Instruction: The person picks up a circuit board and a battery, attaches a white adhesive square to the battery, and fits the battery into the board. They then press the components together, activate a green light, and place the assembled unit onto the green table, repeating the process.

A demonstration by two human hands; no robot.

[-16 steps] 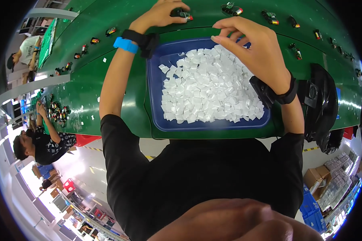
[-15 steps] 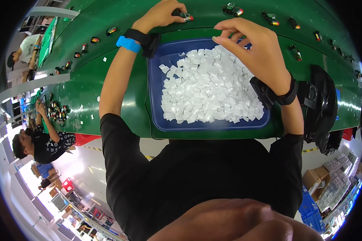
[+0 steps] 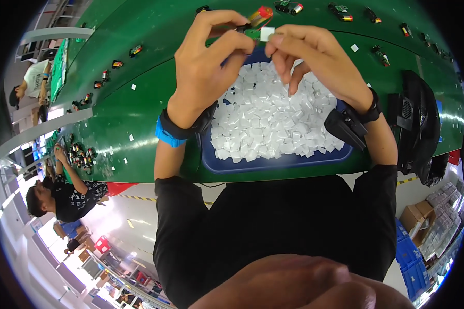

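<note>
My left hand [image 3: 203, 64] is closed on a small electronic assembly, held above the far edge of the tray. Its red-and-yellow battery [image 3: 261, 15] sticks up past the fingers, with thin wires and a green circuit board [image 3: 251, 34] below. Between thumb and fingertips, my right hand [image 3: 322, 56] pinches a small white square [image 3: 267, 34] against the end of that board. Whether the square is stuck on cannot be made out. Under both hands, a blue tray [image 3: 273, 165] holds a heap of white squares [image 3: 278, 121].
More battery-and-board assemblies [image 3: 340, 12] lie in a row along the green table [image 3: 144, 118]. Several stray white squares [image 3: 354, 48] are scattered on it. A black plastic bag [image 3: 417, 123] lies at the right. To the left, a co-worker [image 3: 69, 193] sits beside piled assemblies [image 3: 81, 157].
My left hand has lifted an assembly off the table and brought it nearer, to the right. My right hand now holds a white square to it. A loose square appears right of the tray.
</note>
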